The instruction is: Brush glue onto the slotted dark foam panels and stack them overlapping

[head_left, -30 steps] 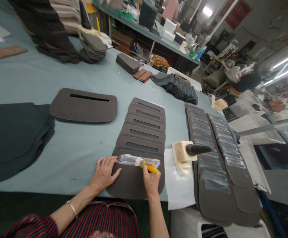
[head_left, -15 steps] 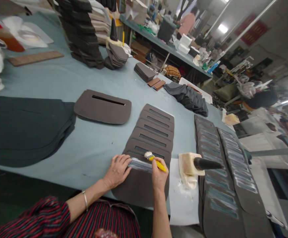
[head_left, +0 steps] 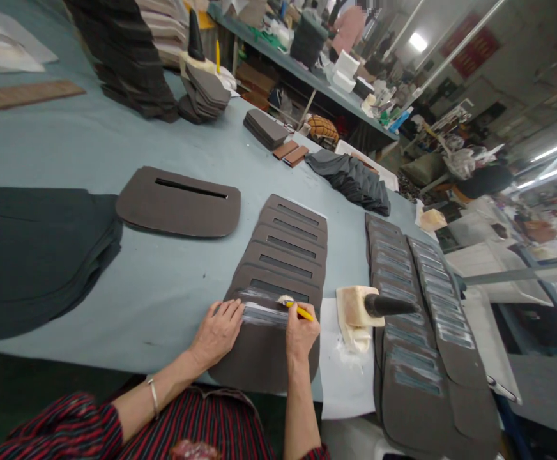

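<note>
A person's right hand [head_left: 302,332] grips a yellow-handled brush [head_left: 301,312], left hand [head_left: 220,329] resting open on a white-smeared, rounded grey slotted panel [head_left: 263,359], unsmeared panels [head_left: 288,256] beyond the hands, smeared panels [head_left: 417,404] rightward.

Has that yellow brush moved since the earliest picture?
Yes: the brush has moved forward, away from the person; its bristles left the front white-smeared slot, nearing the next slot.
</note>
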Tool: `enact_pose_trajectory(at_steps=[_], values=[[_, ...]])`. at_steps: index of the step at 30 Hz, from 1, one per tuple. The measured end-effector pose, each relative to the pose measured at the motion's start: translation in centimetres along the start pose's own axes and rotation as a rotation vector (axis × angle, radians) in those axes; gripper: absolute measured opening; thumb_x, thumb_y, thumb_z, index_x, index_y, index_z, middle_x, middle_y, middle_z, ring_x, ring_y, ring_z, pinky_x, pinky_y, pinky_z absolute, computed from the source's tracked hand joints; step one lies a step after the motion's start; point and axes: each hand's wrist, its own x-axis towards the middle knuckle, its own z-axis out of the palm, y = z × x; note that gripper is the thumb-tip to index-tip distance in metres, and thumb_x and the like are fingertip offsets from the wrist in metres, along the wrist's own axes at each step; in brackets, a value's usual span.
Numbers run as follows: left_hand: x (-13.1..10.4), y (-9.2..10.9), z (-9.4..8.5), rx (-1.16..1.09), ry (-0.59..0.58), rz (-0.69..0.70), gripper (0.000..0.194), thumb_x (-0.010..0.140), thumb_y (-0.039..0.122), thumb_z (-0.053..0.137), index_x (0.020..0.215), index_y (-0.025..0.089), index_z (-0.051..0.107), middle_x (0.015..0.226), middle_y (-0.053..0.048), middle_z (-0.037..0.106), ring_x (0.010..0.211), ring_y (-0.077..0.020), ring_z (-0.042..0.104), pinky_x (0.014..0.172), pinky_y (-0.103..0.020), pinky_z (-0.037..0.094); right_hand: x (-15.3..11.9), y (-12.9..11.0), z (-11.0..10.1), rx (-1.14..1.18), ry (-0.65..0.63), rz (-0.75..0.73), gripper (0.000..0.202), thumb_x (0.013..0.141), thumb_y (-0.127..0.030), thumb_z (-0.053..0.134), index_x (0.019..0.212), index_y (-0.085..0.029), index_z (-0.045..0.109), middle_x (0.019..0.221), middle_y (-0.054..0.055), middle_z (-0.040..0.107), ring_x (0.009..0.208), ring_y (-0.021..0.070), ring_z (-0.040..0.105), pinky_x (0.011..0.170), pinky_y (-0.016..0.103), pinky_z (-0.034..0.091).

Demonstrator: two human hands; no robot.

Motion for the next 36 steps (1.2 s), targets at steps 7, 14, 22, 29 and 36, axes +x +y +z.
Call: enact_pose_trajectory(at_steps=[7, 14, 22, 29, 36], values=[[0.3, 0.2, 0.3, 0.089, -0.022, 0.040, 0.034, 0.088, 0.024, 0.043, 0.118, 0.018, 0.056, 0.119, -0.014, 0.062, 0.107, -0.0301, 0.055, 0.095, -0.048, 0.036, -0.9, -0.1, 2.1, 0.108, -0.111, -0.064, 0.018, 0.084, -0.031, 0.052, 0.077, -0.019, 0.063, 0.071, 0.002, 0.066, 0.063, 0.0138, 0.060, 0.064, 0.024, 0.046], [0.5, 0.3, 0.4, 0.122, -0.021, 0.054, 0.035, 0.087, 0.027, 0.045, 0.118, 0.015, 0.057, 0.117, -0.016, 0.063, 0.105, -0.0310, 0.055, 0.094, -0.048, 0.037, 2.4, 7.4, -5.9, -0.103, 0.177, 0.111, 0.024, 0.082, -0.036, 0.053, 0.074, -0.016, 0.063, 0.070, 0.005, 0.066, 0.065, 0.0172, 0.059, 0.066, 0.028, 0.044], [0.5, 0.3, 0.3, 0.149, -0.025, 0.053, 0.035, 0.088, 0.028, 0.044, 0.118, 0.014, 0.057, 0.118, -0.015, 0.062, 0.104, -0.0296, 0.055, 0.094, -0.047, 0.037, 1.7, 4.9, -4.3, -0.054, 0.182, 0.104, 0.020, 0.082, -0.034, 0.053, 0.078, -0.017, 0.063, 0.072, 0.004, 0.065, 0.065, 0.0159, 0.058, 0.067, 0.027, 0.044], [0.4, 0.6, 0.0, 0.212, -0.062, 0.057, 0.034, 0.090, 0.023, 0.041, 0.119, 0.014, 0.057, 0.121, -0.014, 0.061, 0.107, -0.0277, 0.054, 0.096, -0.045, 0.036, -1.9, -1.8, 3.1, 0.230, -0.129, -0.043, 0.011, 0.082, -0.024, 0.052, 0.082, -0.019, 0.062, 0.074, 0.001, 0.064, 0.067, 0.0129, 0.059, 0.066, 0.023, 0.047], [0.3, 0.1, 0.4, 0.180, -0.043, 0.084, 0.033, 0.089, 0.024, 0.044, 0.118, 0.014, 0.057, 0.120, -0.015, 0.061, 0.105, -0.0285, 0.054, 0.094, -0.045, 0.038, -1.8, -1.2, 3.4, 0.094, -0.025, -0.045, 0.012, 0.082, -0.023, 0.050, 0.076, -0.019, 0.059, 0.069, 0.000, 0.060, 0.063, 0.0127, 0.057, 0.065, 0.023, 0.044]])
